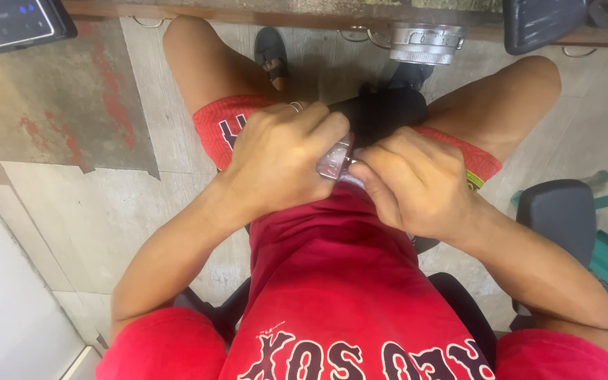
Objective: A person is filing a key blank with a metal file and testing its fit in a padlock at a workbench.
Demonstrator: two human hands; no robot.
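Both hands meet over the lap of a seated person. Left hand, a ring on one finger, curls its fingers closed over a small clear, glossy plastic piece, gripping its left end. Right hand pinches the same piece from the other side with thumb and fingertips bent tight. Just beyond the hands lies a soft black bundle. Farther up, a ribbed round metal part sits at the wooden worktop edge.
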